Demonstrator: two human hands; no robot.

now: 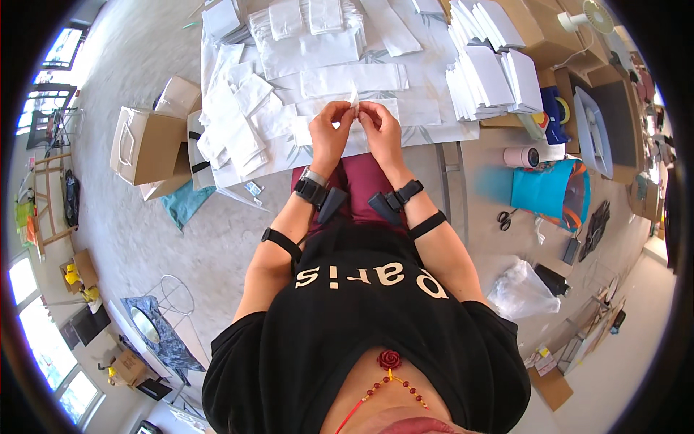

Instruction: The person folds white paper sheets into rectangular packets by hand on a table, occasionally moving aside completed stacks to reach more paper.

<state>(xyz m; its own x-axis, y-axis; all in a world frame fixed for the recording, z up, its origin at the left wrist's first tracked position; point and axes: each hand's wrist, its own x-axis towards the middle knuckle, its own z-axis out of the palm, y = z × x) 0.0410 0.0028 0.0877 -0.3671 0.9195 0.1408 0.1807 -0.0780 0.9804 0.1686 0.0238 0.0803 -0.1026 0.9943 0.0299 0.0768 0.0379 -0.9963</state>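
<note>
My left hand (330, 136) and my right hand (382, 136) meet over the near edge of the table. Both are closed, with thumbs and fingertips pinching a small thin white strip (354, 95) that stands up between them. Whether it is paper or film I cannot make out. Under and just beyond the fingers lie flat white pieces, among them a long folded white piece (350, 79). A loose heap of white pieces (235, 123) spreads to the left of my left hand. Farther back rests a stack of larger white sheets (307, 54).
Stacks of folded white pieces (484, 79) stand at the table's right, beside a tape roll (563, 110) and cardboard boxes. A blue bag (538, 192), black scissors (504, 220) and a pink cup (520, 157) are at right. An open cardboard box (148, 145) stands left of the table.
</note>
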